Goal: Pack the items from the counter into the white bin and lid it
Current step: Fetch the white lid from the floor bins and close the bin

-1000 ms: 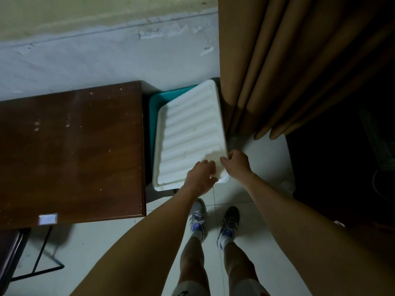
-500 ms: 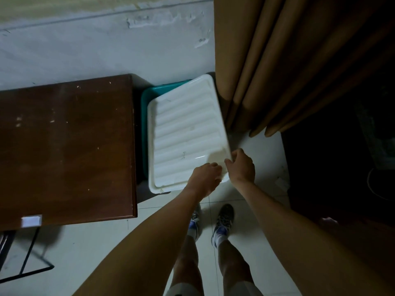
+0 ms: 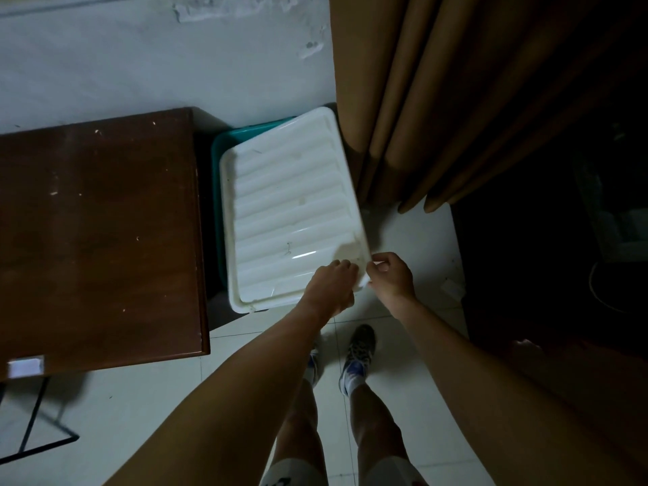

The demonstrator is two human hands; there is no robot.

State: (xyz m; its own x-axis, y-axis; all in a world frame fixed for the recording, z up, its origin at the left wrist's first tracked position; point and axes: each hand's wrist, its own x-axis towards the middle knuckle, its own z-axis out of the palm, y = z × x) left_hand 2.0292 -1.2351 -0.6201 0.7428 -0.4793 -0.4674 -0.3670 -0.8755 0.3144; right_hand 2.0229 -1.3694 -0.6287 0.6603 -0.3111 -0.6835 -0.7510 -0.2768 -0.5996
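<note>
A white ribbed lid (image 3: 287,205) lies on top of a teal bin (image 3: 245,133), of which only the far-left rim and left side show. The lid sits slightly askew, with its near edge overhanging. My left hand (image 3: 331,284) rests on the lid's near right corner, fingers curled over the edge. My right hand (image 3: 389,275) pinches the same corner from the right side. Whatever is inside the bin is hidden by the lid.
A dark brown wooden table (image 3: 98,233) stands close to the left of the bin, with a small white tag (image 3: 24,367) at its near edge. Brown curtains (image 3: 456,100) hang right behind the bin. The floor is pale tile (image 3: 140,415), and my feet (image 3: 357,352) stand just before the bin.
The lid has swung a little flatter and squarer over the teal bin. Both hands stayed at its near right corner. The view shifted slightly.
</note>
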